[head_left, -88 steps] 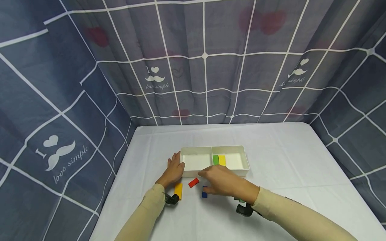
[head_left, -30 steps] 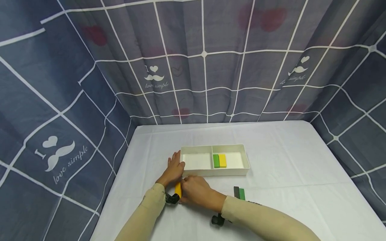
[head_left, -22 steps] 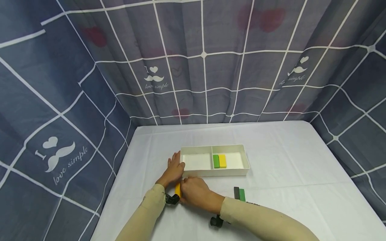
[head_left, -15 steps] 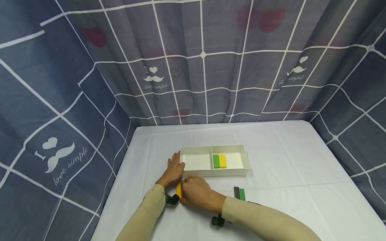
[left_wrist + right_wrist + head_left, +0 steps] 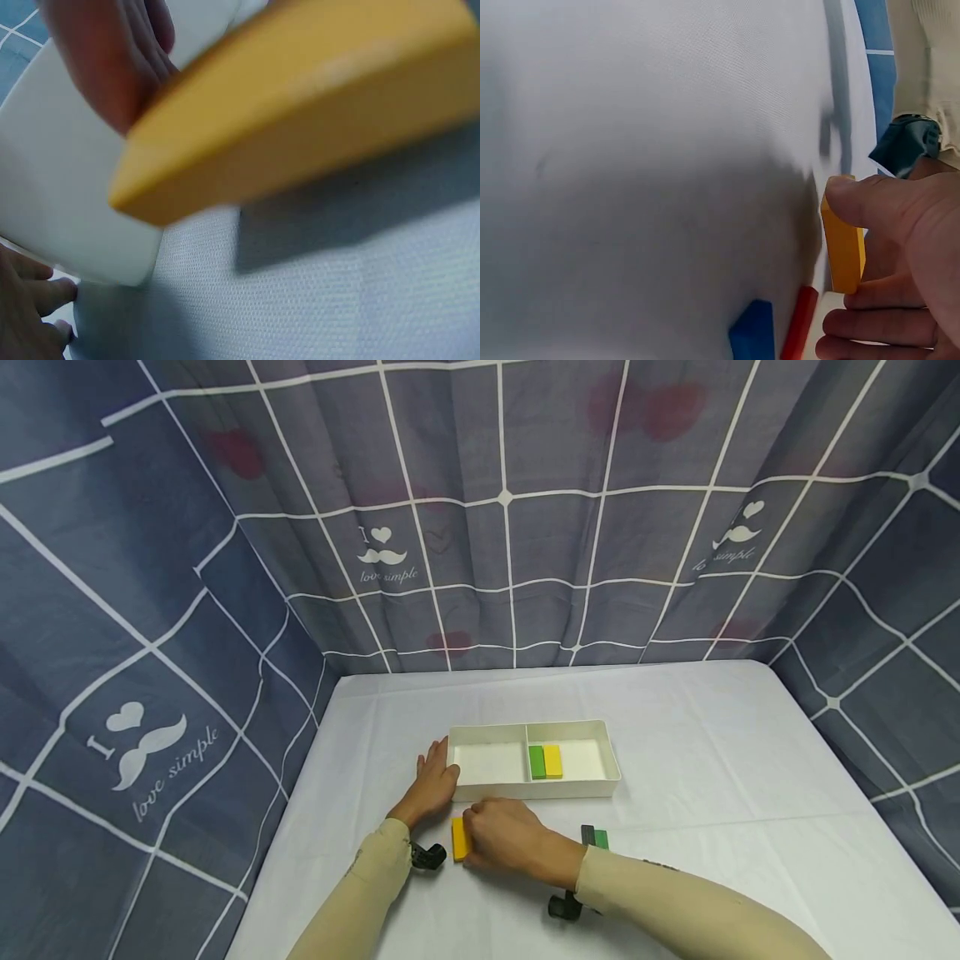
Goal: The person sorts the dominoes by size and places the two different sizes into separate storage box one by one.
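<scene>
Between the thumb and fingers of my right hand (image 5: 506, 835) is an orange-yellow block (image 5: 844, 251). In the left wrist view the same block (image 5: 300, 112) hangs a little above the cloth, its shadow beneath. My left hand (image 5: 433, 783) lies along the left end of a white two-compartment box (image 5: 536, 789), fingers fairly straight and touching its wall. In the right compartment, a light green block (image 5: 537, 762) and a yellow block (image 5: 552, 762) stand side by side against the divider. A blue block (image 5: 754, 331) and a red block (image 5: 800, 324) show below the right hand; the head view hides them.
Right of the right wrist, a dark block (image 5: 587, 834) and a green block (image 5: 602, 838) lie together, partly covered by the forearm. White cloth (image 5: 697, 760) covers the table. Grid-patterned curtains (image 5: 465, 552) stand behind and at both sides.
My right hand came left from over the blue block to the orange-yellow block, took hold of it, and has now shifted it slightly right, away from the left wrist. The left hand has stayed put.
</scene>
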The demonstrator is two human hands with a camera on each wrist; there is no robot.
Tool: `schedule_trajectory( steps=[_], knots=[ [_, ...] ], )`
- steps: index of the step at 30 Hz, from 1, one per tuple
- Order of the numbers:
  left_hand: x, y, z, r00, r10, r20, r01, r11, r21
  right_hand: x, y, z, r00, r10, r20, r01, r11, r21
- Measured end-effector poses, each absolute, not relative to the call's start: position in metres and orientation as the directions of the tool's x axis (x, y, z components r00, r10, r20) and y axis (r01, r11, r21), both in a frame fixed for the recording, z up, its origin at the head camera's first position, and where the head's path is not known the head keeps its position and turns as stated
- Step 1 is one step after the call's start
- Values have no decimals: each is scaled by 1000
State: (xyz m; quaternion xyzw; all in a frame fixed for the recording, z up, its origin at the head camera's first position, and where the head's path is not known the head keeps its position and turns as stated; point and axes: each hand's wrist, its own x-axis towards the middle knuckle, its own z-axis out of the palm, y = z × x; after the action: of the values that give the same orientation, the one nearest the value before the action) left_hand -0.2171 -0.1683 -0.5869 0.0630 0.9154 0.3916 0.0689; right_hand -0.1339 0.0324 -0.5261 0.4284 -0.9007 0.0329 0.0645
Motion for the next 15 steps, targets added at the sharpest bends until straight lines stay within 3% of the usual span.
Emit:
schedule_trajectory(
  steps=[15],
  knots=[
    [-212, -167, -580, -981, 189, -44, 95, 664, 742, -134, 69, -496, -589, -795, 145, -807, 590, -38]
  ],
)
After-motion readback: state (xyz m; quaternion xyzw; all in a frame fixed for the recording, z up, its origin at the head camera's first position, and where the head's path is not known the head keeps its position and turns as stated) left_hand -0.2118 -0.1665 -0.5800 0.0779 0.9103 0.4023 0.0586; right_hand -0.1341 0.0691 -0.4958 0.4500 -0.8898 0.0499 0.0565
